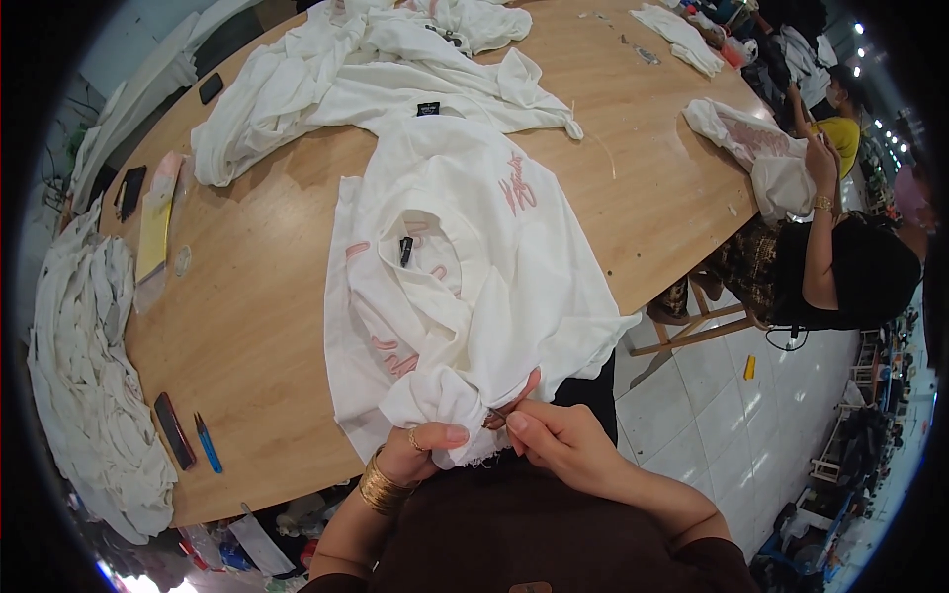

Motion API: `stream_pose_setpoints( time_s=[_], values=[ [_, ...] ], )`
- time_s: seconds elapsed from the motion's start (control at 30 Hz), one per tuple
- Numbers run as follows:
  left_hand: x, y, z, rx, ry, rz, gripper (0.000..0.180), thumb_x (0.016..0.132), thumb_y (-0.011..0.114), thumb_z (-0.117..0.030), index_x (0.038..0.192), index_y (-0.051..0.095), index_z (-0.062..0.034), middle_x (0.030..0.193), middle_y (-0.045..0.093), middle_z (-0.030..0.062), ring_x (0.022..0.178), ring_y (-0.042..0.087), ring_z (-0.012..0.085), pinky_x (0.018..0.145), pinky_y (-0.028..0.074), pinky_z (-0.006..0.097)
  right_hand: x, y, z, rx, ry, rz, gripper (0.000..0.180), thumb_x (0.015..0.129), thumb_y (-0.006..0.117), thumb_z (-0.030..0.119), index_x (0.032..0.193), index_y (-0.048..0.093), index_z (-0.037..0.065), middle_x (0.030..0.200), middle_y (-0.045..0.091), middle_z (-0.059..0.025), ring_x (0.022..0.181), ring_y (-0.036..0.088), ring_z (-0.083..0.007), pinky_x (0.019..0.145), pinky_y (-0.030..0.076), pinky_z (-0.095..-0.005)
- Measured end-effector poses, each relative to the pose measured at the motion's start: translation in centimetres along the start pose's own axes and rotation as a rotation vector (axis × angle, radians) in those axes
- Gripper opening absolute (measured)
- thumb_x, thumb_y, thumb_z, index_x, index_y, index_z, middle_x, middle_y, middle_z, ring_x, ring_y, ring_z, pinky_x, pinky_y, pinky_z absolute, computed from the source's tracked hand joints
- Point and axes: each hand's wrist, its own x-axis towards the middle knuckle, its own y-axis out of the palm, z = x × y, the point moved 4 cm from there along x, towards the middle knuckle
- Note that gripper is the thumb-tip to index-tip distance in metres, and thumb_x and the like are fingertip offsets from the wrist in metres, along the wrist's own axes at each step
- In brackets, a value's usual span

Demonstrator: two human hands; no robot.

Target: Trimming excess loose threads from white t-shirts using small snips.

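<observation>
A white garment (554, 247) with pink lettering lies over the near part of the table and reaches to my body. Its ribbed opening gapes toward me, with a black label (405, 250) inside. At the frayed near edge, my left hand (420, 450) is closed on a bunched fold of the cloth, thumb on top. My right hand (563, 445) is closed at the same edge, thumb and fingers pinched together. A small dark shape shows between the hands; whether it is a tool or a shaded finger is unclear.
More white garments (287, 89) are heaped on the table's far side, and a long pile (94, 376) hangs at its left edge. A dark phone (175, 431) and blue tweezers-like tool (208, 442) lie near left. At right a person (840, 257) handles another white garment (781, 183).
</observation>
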Motion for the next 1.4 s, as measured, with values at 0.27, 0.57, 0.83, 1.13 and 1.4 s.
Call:
stream_pose_setpoints(
  time_s=[0.27,0.57,0.83,1.13,1.4],
  values=[
    [-0.1,0.0,0.1,0.004,0.006,-0.001,0.074,0.06,0.055,-0.005,0.129,0.028,0.0022,0.122,0.045,0.0171,0.111,0.046,0.0304,0.094,0.038,0.041,0.0,0.1,0.1,-0.001,-0.033,-0.012,0.029,0.092,0.042,0.027,0.079,0.052,0.002,0.056,0.047,-0.0054,0.048,0.043,-0.0135,0.049,0.038,-0.0271],
    [0.1,0.2,0.0,-0.068,0.044,0.06,0.049,0.064,0.062,-0.002,0.111,0.047,-0.0013,0.1,0.056,0.0073,0.091,0.055,0.0164,0.078,0.045,0.028,0.2,0.1,-0.4,0.02,-0.011,-0.01,0.028,0.091,0.043,0.025,0.079,0.052,0.002,0.058,0.049,-0.0054,0.049,0.044,-0.0128,0.049,0.038,-0.0251],
    [0.0,0.7,-0.5,-0.021,0.074,0.01,0.037,0.068,0.063,-0.001,0.102,0.05,-0.0018,0.093,0.058,0.0059,0.085,0.056,0.0148,0.073,0.046,0.026,0.6,-1.1,0.3,-0.423,-0.508,-0.352,0.033,0.069,0.066,0.005,0.097,0.05,0.005,0.066,0.058,-0.0056,0.053,0.056,-0.0155,0.048,0.044,-0.0262],
    [0.5,0.4,-2.3,0.371,-0.095,0.011,0.036,0.079,0.058,-0.014,0.109,0.047,0.0031,0.091,0.061,0.0102,0.073,0.059,0.0146,0.062,0.048,0.025,1.0,-2.4,0.7,-0.59,-0.417,-0.429,0.024,0.072,0.062,0.002,0.093,0.051,0.003,0.073,0.061,-0.0072,0.059,0.06,-0.019,0.051,0.045,-0.0254],
    [1.2,0.5,0.8,-0.246,-0.171,0.013,0.046,0.087,0.053,-0.02,0.124,0.034,-0.0007,0.113,0.053,0.0122,0.096,0.056,0.0184,0.075,0.049,0.03,0.4,-2.6,1.9,-0.502,-0.403,-0.362,0.027,0.07,0.059,0.0,0.094,0.049,0.004,0.076,0.06,-0.0096,0.063,0.061,-0.0234,0.054,0.047,-0.0289]
  ],
)
